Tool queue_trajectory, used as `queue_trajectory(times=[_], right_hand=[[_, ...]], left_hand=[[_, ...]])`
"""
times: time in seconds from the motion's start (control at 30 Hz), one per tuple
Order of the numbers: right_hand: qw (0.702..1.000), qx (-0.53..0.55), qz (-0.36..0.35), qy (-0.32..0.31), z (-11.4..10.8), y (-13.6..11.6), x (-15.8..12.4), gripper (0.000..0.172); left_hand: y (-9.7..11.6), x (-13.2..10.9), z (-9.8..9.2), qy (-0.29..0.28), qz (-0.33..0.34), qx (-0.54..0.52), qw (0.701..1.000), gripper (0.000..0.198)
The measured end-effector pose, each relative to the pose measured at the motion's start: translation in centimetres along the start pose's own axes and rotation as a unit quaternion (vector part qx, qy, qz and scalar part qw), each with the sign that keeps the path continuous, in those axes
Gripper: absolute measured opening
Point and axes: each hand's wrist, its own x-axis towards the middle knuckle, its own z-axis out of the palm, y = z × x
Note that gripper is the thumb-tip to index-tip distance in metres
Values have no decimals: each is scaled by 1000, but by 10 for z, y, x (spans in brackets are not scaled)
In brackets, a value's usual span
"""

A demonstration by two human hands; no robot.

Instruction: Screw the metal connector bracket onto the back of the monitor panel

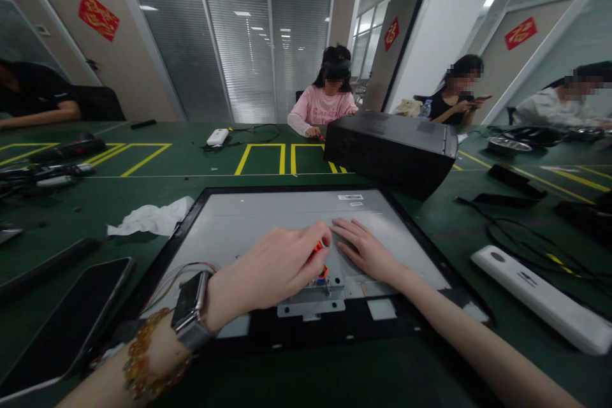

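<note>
My left hand point(280, 261), with a watch on its wrist, is closed around an orange-handled screwdriver point(324, 272). Most of the tool is hidden by the fingers, and its tip does not show. It stands over a metal bracket point(310, 308) at the near edge of a flat display panel point(268, 211). This panel lies on the table with its grey metal back up and a black frame around it. My right hand point(366, 248) rests flat on the metal back, fingers spread, just right of the bracket. Thin wires point(179, 271) run over the panel's left side.
A large black casing point(392, 146) stands behind the panel. On the green table point(191, 172) lie a phone point(67, 325) and crumpled tissue point(153, 217) at left, a long white device point(540, 299) and cables at right. Several people sit around; one in pink point(329, 105) works opposite.
</note>
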Motion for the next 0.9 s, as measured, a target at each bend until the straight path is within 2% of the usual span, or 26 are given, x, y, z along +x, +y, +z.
queue_trajectory(times=[0.3,0.43,0.6,0.8,0.9], right_hand=[[1000,1,-3,10,5,3,0,43],[1000,-2,0,4,5,2,0,43],[1000,-2,1,-2,3,1,0,43],[1000,0,3,-5,3,1,0,44],[1000,-1,3,-6,4,1,0,44]], left_hand=[[-2,-3,3,15,4,11,1000,24],[-4,-2,5,27,28,22,999,18],[-5,0,6,17,31,34,999,26],[-2,-1,2,12,28,11,999,12],[-3,-3,0,12,33,-3,999,11]])
